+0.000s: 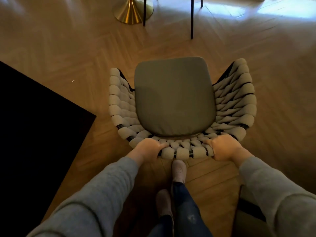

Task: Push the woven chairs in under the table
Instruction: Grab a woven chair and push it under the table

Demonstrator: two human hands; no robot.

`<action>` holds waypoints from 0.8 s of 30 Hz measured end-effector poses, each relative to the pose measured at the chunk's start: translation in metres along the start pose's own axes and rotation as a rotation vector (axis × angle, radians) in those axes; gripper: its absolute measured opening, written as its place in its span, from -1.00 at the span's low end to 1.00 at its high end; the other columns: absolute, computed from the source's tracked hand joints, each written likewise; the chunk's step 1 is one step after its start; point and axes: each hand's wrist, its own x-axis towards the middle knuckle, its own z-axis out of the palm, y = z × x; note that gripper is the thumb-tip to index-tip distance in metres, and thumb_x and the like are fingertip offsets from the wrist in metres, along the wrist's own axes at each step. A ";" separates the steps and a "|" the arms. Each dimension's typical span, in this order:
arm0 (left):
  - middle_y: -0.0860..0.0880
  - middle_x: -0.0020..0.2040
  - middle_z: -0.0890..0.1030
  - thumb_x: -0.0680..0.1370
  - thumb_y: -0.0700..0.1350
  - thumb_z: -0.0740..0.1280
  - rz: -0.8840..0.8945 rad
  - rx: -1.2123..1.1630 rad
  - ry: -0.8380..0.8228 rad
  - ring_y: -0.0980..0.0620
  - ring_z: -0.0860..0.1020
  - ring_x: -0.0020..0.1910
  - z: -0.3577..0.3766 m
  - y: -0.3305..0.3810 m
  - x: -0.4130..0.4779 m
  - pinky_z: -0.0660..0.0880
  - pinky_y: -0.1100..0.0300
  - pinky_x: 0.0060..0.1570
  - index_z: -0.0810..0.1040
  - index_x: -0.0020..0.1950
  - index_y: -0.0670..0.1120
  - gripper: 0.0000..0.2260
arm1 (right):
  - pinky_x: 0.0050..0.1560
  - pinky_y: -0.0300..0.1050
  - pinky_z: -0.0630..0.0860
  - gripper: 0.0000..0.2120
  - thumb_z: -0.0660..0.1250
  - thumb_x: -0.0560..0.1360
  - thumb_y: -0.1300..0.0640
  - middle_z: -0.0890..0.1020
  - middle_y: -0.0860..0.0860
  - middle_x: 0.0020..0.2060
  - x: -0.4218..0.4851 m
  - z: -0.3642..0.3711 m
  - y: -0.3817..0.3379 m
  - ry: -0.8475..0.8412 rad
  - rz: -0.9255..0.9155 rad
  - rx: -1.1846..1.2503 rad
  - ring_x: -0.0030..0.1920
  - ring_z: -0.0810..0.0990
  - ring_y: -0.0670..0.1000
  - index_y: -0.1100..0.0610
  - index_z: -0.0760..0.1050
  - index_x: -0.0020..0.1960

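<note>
A woven chair (236, 100) with thick pale cords and a grey seat cushion (174, 96) stands on the wooden floor right in front of me, its back toward me. My left hand (147, 148) grips the top of the woven backrest on the left. My right hand (224, 147) grips the same rim on the right. A gold trumpet-shaped table base (131, 12) stands at the top of the view, well beyond the chair's front edge. The tabletop is out of view.
Thin black legs of another chair (191, 23) stand by the gold base at the top. A dark rug (34, 134) covers the floor on the left. My feet (178, 170) stand just behind the chair. Herringbone floor lies between the chair and the base.
</note>
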 end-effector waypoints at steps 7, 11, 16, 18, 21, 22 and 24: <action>0.00 0.23 0.58 0.57 -0.05 0.29 0.010 0.003 0.002 -0.01 0.55 0.17 -0.050 -0.048 0.041 0.42 0.11 0.20 0.28 0.49 0.11 -0.51 | 0.35 0.16 0.33 -0.59 0.21 0.45 -0.10 0.60 -0.04 0.09 0.043 -0.029 0.026 0.021 0.013 0.098 0.16 0.55 0.04 -0.06 0.41 0.28; 0.01 0.23 0.58 0.55 -0.05 0.33 0.038 0.039 -0.029 -0.01 0.56 0.16 -0.072 -0.074 0.064 0.47 0.09 0.20 0.29 0.48 0.15 -0.49 | -0.17 -0.13 0.47 -0.69 0.22 0.49 -0.10 0.62 -0.03 -0.04 0.057 -0.053 0.034 0.078 0.019 0.129 -0.05 0.61 0.04 -0.06 0.43 0.20; -0.05 0.18 0.57 0.55 -0.06 0.31 0.082 0.068 -0.095 -0.04 0.55 0.10 -0.080 -0.085 0.073 0.47 0.08 0.15 0.07 0.56 0.17 -0.35 | -0.19 -0.13 0.38 -0.70 0.24 0.51 -0.05 0.60 -0.03 -0.04 0.060 -0.066 0.031 0.026 0.092 0.145 -0.05 0.60 0.02 -0.05 0.42 0.23; -0.05 0.14 0.58 0.56 -0.05 0.29 0.120 0.074 -0.091 -0.04 0.54 0.07 -0.078 -0.087 0.074 0.46 0.10 0.12 0.08 0.57 0.14 -0.37 | -0.16 -0.13 0.39 -0.69 0.23 0.52 -0.04 0.60 -0.04 -0.03 0.059 -0.069 0.028 0.023 0.125 0.159 -0.04 0.60 0.01 -0.05 0.42 0.25; -0.02 0.15 0.59 0.57 -0.03 0.29 0.162 0.018 -0.040 0.00 0.55 0.08 -0.072 -0.090 0.075 0.45 0.15 0.12 0.21 0.53 0.09 -0.46 | -0.03 -0.10 0.38 -0.70 0.22 0.53 -0.01 0.60 -0.04 0.03 0.060 -0.068 0.023 0.021 0.224 0.160 0.03 0.57 0.01 -0.07 0.44 0.26; -0.01 0.14 0.60 0.57 -0.02 0.29 0.189 0.010 -0.033 0.01 0.56 0.08 -0.070 -0.093 0.076 0.46 0.16 0.11 0.24 0.52 0.08 -0.47 | 0.03 -0.07 0.37 -0.67 0.22 0.52 0.00 0.60 -0.05 0.06 0.061 -0.067 0.020 0.010 0.261 0.175 0.07 0.56 0.01 -0.09 0.43 0.28; 0.00 0.13 0.60 0.56 -0.01 0.28 0.235 -0.008 -0.018 0.02 0.57 0.08 -0.067 -0.100 0.075 0.47 0.16 0.10 0.26 0.51 0.07 -0.49 | 0.13 -0.01 0.34 -0.61 0.23 0.50 0.02 0.58 -0.06 0.13 0.061 -0.061 0.009 0.017 0.331 0.198 0.13 0.53 0.01 -0.11 0.40 0.33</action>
